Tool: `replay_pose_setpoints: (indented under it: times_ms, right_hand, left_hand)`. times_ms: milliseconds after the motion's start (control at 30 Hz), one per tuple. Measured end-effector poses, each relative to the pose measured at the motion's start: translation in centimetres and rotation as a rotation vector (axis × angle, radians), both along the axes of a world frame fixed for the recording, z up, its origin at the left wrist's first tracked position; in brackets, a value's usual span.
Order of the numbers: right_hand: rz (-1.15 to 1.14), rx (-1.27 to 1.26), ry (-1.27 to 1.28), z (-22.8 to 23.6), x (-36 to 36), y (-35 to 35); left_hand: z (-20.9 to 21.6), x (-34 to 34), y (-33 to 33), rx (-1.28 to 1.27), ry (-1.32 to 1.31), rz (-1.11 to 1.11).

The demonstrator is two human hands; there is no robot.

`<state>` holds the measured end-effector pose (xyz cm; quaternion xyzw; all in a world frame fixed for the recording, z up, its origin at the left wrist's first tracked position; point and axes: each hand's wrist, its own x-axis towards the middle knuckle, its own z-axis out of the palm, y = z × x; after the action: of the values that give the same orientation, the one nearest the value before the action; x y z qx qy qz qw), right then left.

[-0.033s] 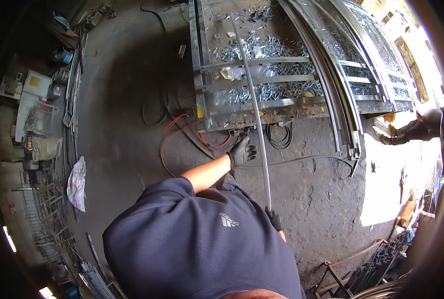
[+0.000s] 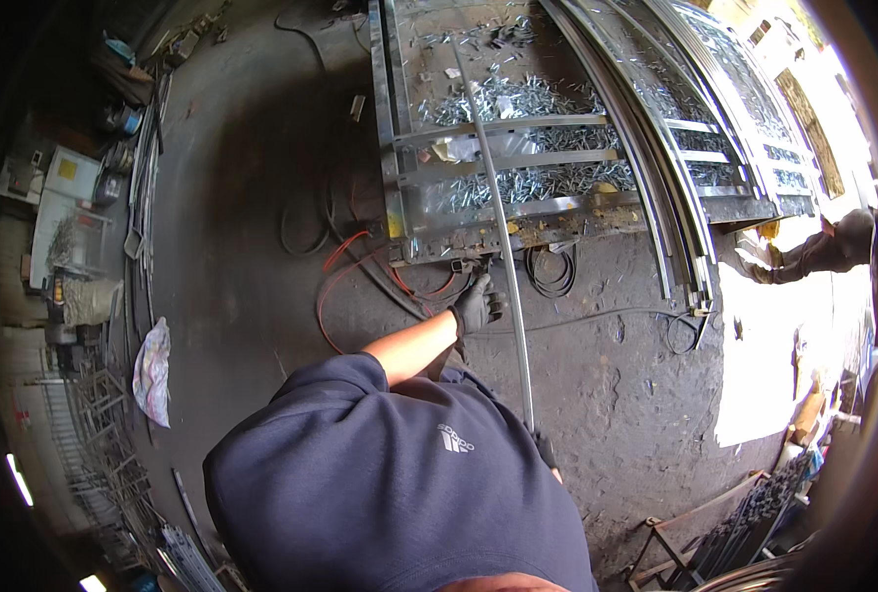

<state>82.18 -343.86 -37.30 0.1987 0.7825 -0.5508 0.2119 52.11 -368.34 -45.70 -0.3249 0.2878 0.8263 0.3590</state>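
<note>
A long thin metal bar (image 2: 507, 237) slants from the table down to my right side. Its far end lies over the metal-topped work table (image 2: 548, 229), which is strewn with small shiny metal pieces (image 2: 548, 99). My right hand (image 2: 546, 449), in a dark glove, is closed round the near end of the bar; my body hides part of it. Just left of the bar, near the table's front edge, my gloved left hand (image 2: 475, 306) is open, fingers stretched out and apart. It looks clear of the bar.
Long metal profiles (image 2: 661, 187) overhang the table's front edge. Red hose (image 2: 326, 296) and black cable (image 2: 552, 271) lie on the floor by the table. A person's arm (image 2: 819, 252) shows at far right. A metal rack (image 2: 666, 538) stands at lower right.
My right hand has shifted slightly down and nearer my body with the bar's end. My left hand is nearly where it was.
</note>
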Motion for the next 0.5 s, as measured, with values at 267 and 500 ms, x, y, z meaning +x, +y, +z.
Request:
replay_pose_setpoints:
  times_ms: [267,500]
  right_hand:
    - [-0.202,-0.081,-0.377,-3.7,12.9,-1.5]
    - [-0.195,-0.059,-0.504,-5.0,18.7,-3.3]
  left_hand:
    - [-1.7,5.4,0.1,-0.110,-0.018,-0.047]
    - [-1.8,14.9,0.9,0.000,-0.106,-0.362]
